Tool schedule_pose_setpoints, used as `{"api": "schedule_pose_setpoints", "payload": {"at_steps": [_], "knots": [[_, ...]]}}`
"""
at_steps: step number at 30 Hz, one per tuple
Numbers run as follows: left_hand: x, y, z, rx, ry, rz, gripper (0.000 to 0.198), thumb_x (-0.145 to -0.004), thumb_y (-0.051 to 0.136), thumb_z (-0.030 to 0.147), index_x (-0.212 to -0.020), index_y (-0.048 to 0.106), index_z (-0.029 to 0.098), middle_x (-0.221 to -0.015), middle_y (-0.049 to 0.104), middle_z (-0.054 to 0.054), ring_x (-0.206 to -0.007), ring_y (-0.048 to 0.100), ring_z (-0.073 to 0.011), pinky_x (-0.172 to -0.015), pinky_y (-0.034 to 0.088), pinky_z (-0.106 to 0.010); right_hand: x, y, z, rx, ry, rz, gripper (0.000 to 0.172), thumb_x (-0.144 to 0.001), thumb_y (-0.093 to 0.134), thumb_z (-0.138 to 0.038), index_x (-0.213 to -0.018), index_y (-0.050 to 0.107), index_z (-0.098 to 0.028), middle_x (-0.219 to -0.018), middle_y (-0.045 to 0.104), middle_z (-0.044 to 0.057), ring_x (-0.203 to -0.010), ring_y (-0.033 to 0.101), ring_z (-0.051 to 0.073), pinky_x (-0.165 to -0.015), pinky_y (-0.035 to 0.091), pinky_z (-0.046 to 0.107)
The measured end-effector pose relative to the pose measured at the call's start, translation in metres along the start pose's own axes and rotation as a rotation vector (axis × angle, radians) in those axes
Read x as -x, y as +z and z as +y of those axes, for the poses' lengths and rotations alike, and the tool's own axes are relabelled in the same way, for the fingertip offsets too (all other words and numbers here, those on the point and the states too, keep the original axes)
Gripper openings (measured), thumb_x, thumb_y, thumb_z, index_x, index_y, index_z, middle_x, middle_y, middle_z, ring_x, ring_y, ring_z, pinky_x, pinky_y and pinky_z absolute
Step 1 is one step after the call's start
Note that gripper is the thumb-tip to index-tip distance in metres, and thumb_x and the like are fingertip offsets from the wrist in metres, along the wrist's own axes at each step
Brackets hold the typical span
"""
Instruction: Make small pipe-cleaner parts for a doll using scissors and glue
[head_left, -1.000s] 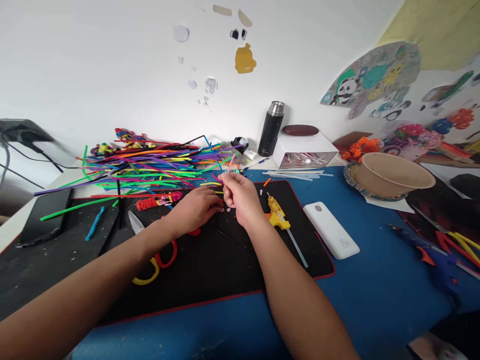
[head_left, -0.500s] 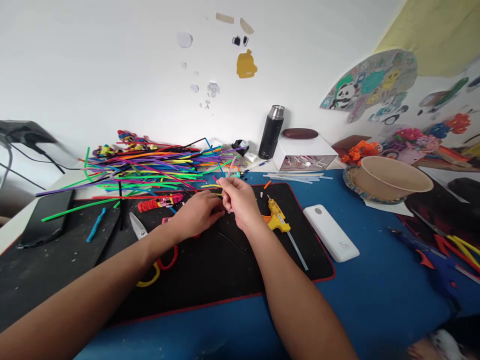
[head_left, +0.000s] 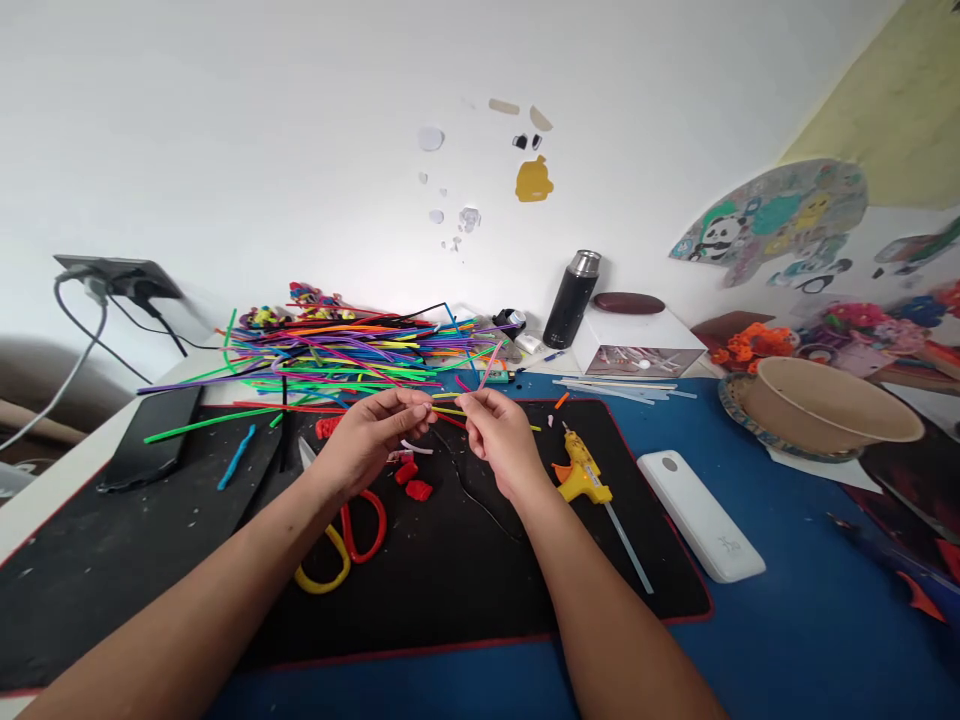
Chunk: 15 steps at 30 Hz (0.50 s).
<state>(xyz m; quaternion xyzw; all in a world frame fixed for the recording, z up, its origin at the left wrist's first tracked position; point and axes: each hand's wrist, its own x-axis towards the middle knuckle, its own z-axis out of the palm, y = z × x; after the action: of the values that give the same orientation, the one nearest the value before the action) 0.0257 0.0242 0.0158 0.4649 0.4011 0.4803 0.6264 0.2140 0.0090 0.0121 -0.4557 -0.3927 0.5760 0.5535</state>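
My left hand (head_left: 375, 435) is pinched, thumb tip against forefinger, over the dark mat (head_left: 450, 580). Facing it, my right hand (head_left: 501, 440) is pinched too, its fingertips a short gap away. Whatever sits between the fingertips is too small to make out. Behind my right fingertips a pink pipe cleaner (head_left: 492, 364) sticks up; I cannot tell whether it is held. Below the hands are red fuzzy pieces (head_left: 418, 490) and a pale curved strip (head_left: 417, 447). Scissors (head_left: 363, 530) with red and yellow handles lie partly under my left forearm.
A yellow glue gun (head_left: 585, 475) lies right of my hands, near a white power bank (head_left: 701, 515). Many coloured pipe cleaners (head_left: 352, 350) are heaped at the back. A black thermos (head_left: 571, 302) stands beside a white box (head_left: 637, 340); a beige bowl (head_left: 836, 405) is at right.
My hands have drawn apart slightly, and the left has turned so its thumb and forefinger show. The view has shifted, so the table items appear lower and further right.
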Motion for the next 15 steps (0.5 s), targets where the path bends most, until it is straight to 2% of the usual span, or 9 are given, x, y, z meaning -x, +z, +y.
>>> {"api": "schedule_pose_setpoints", "payload": {"at_steps": [4, 8, 15], "knots": [[0.001, -0.002, -0.006, 0.132, -0.007, -0.009, 0.032, -0.069, 0.096, 0.034, -0.093, 0.083, 0.016, -0.086, 0.077, -0.006, -0.076, 0.069, -0.0141, -0.075, 0.055, -0.024, 0.004, 0.005, 0.002, 0.035, -0.007, -0.085, 0.033, -0.08, 0.077, -0.05, -0.084, 0.066, -0.019, -0.051, 0.049, -0.009, -0.039, 0.037, 0.007, -0.038, 0.025, 0.021], [0.004, -0.001, -0.008, 0.13, -0.026, -0.037, 0.032, -0.07, 0.095, 0.034, -0.093, 0.084, 0.015, -0.085, 0.077, -0.006, -0.077, 0.069, -0.0149, -0.074, 0.055, -0.024, 0.007, 0.01, 0.006, 0.055, 0.002, -0.164, 0.037, -0.08, 0.078, -0.053, -0.085, 0.066, -0.019, -0.051, 0.05, -0.009, -0.04, 0.038, 0.007, -0.038, 0.026, 0.021], [0.009, -0.001, -0.006, 0.094, -0.039, -0.071, 0.031, -0.071, 0.095, 0.036, -0.093, 0.084, 0.016, -0.083, 0.077, -0.005, -0.075, 0.068, -0.0142, -0.071, 0.054, -0.022, 0.009, 0.013, 0.01, 0.045, 0.047, -0.184, 0.038, -0.08, 0.079, -0.054, -0.084, 0.065, -0.019, -0.052, 0.05, -0.008, -0.04, 0.037, 0.006, -0.038, 0.024, 0.02]]}}
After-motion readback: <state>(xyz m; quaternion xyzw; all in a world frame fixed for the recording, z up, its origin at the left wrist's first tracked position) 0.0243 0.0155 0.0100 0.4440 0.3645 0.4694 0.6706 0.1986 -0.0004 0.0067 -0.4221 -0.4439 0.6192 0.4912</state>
